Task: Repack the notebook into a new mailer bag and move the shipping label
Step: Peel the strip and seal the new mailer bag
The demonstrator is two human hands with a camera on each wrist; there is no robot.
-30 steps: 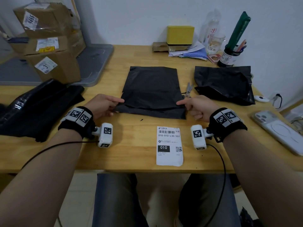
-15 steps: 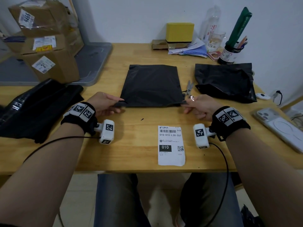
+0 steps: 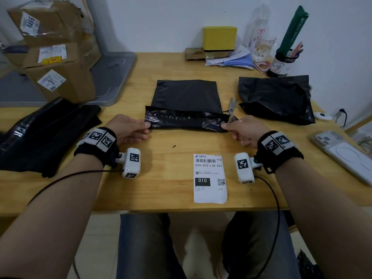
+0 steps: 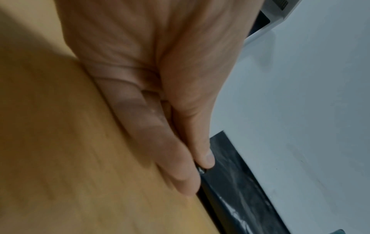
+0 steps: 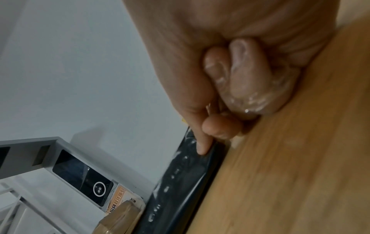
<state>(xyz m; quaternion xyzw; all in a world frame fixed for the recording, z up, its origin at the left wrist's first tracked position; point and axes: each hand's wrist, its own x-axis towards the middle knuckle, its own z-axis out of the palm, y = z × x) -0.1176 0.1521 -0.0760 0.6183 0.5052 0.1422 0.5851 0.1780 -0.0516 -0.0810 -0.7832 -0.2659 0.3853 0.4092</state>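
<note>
Table (image 3: pixel 167 178): a wooden top on which everything is laid; nothing is held off it except the flap ends.
New mailer bag (image 3: pixel 187 95): black, lying flat in the middle, well apart from the crumpled bag at the right; the notebook is not seen and is judged to be inside.
Old mailer bag (image 3: pixel 275 97): crumpled, set aside at the right, with scissors (image 3: pixel 232 108) between it and the new bag.
Flap (image 3: pixel 187 119): the glossy strip at the bag's near edge, folded up over the body; sealing is judged to be the step in hand.
Shipping label (image 3: pixel 210 178): lying face up near the table's front edge, apart from the bag, not yet applied.
Left hand (image 3: pixel 128 128): the flap's left end is pinched between thumb and fingers.
Right hand (image 3: pixel 244 129): the flap's right end is pinched by thumb and forefinger, the other fingers curled in.
Next move: the flap is to be pressed flat along its whole length, without wrinkles, before the label is picked up.
</note>
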